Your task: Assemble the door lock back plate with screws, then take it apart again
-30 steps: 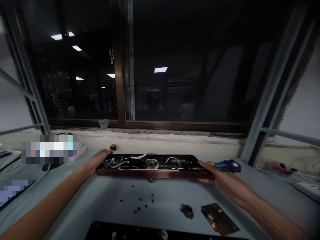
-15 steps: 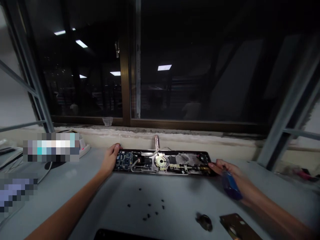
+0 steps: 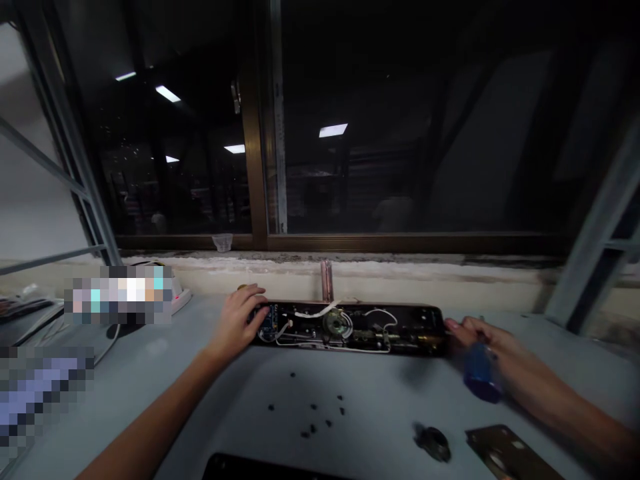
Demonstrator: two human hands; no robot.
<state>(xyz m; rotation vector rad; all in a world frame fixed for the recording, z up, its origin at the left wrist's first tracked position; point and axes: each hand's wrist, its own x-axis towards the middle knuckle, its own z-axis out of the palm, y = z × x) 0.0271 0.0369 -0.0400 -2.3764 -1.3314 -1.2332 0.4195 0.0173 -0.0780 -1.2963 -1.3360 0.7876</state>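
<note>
A long black electronic door lock panel (image 3: pixel 413 323) lies open side up, its wires, round hub (image 3: pixel 336 324) and brass-coloured part showing. My left hand (image 3: pixel 240 319) grips its left end, with fingers lying over the blue circuit board (image 3: pixel 270 323) and hiding part of it. At the other end, the fingertips of my right hand (image 3: pixel 487 340) touch the panel's edge. That same hand also holds a screwdriver (image 3: pixel 481 375) with a blue handle; its shaft is not clearly visible.
Several small dark screws (image 3: pixel 313 407) lie scattered before the panel. Nearer right are a dark round metal part (image 3: pixel 434 443) and a brown plate (image 3: pixel 507 452). A black cover (image 3: pixel 260 467) shows at the bottom edge. A copper-coloured cylinder (image 3: pixel 327 280) stands behind; cables and a power strip (image 3: pixel 181 300) sit left.
The panel's inside looks darker and seems tilted differently. My left hand has slid further over the circuit board, fingers more spread. The whole view has shifted slightly.
</note>
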